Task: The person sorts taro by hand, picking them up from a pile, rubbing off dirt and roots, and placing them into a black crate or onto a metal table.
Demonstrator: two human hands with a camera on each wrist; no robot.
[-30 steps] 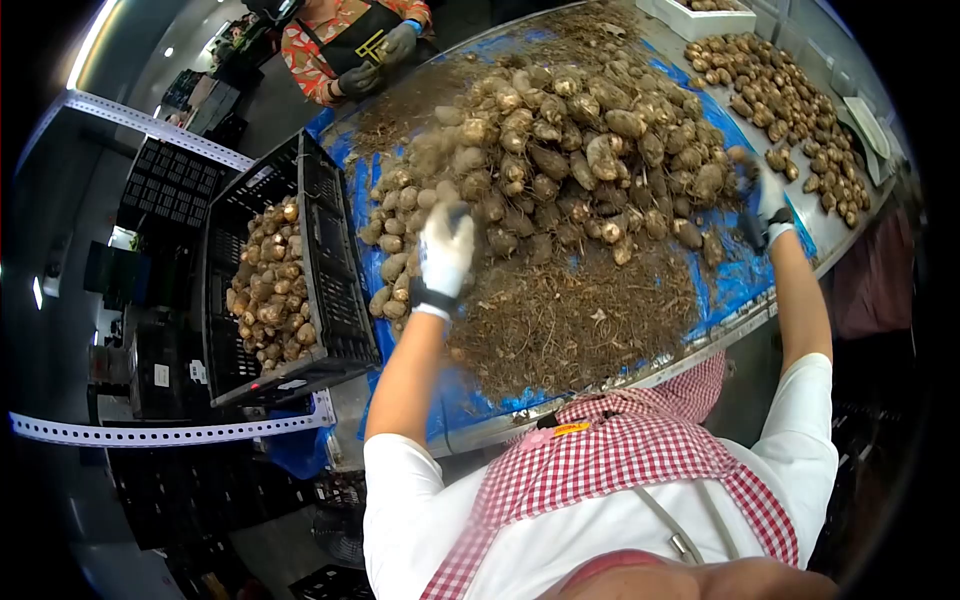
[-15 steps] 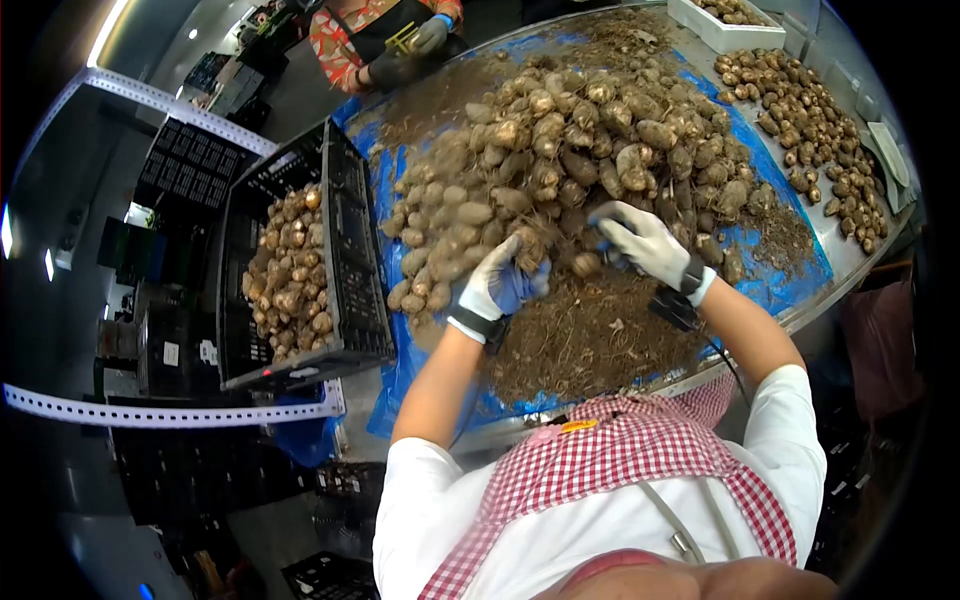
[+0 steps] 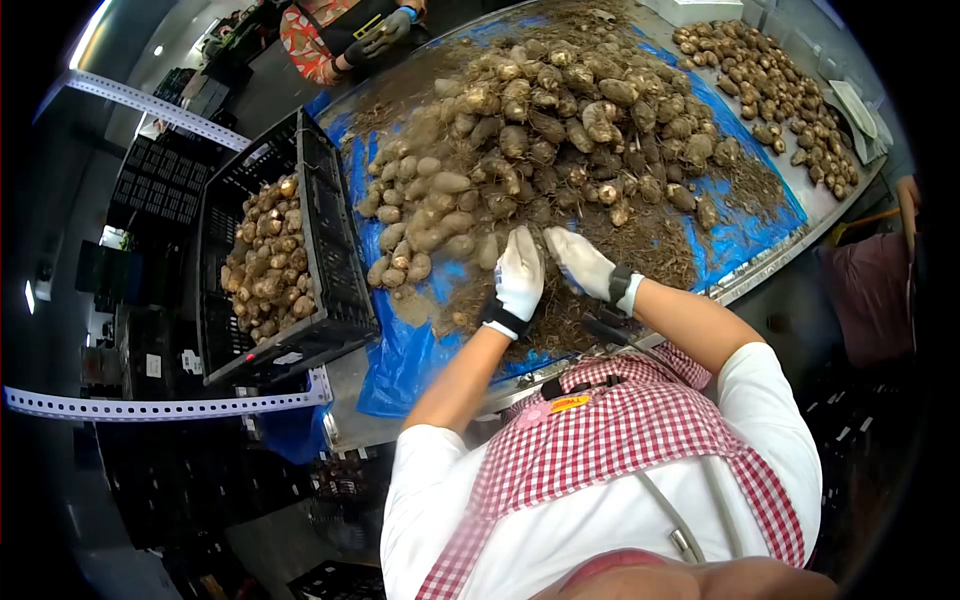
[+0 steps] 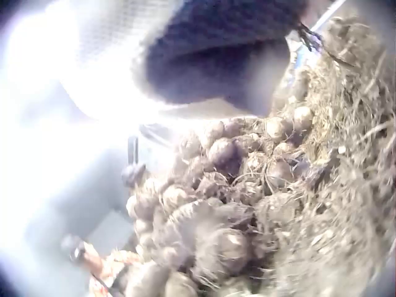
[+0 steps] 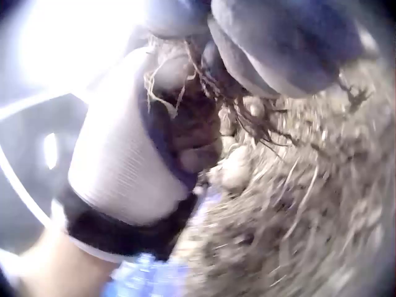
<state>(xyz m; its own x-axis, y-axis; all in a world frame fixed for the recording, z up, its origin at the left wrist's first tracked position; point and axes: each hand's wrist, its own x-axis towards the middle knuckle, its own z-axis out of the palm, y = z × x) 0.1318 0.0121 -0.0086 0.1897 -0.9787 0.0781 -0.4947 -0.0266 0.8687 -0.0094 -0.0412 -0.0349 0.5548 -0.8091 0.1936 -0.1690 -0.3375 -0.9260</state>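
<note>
Both my gloved hands are close together over the front of a big heap of taro (image 3: 560, 120). My left hand (image 3: 520, 275), in a white glove with a black wrist strap, holds a hairy taro (image 5: 176, 73) in its palm, as the right wrist view shows. My right hand (image 3: 585, 265) has its fingers (image 5: 266, 49) curled over that taro, gripping its dark stringy roots (image 5: 207, 86). From the head view the held taro is hidden by the gloves. In the left wrist view a dark glove palm overlaps the heap.
Smoother taro (image 3: 400, 210) lie left of the heap on a blue sheet (image 3: 400, 365). A black crate (image 3: 345, 240) holds more taro at the left. Loose roots and soil (image 3: 650, 245) cover the front. Small taro (image 3: 760, 80) lie back right. Another person (image 3: 320, 45) stands across the table.
My right hand has come from the heap's far right to the middle. My left hand has come over from the smoother taro at left, with a taro in it. The hands now meet.
</note>
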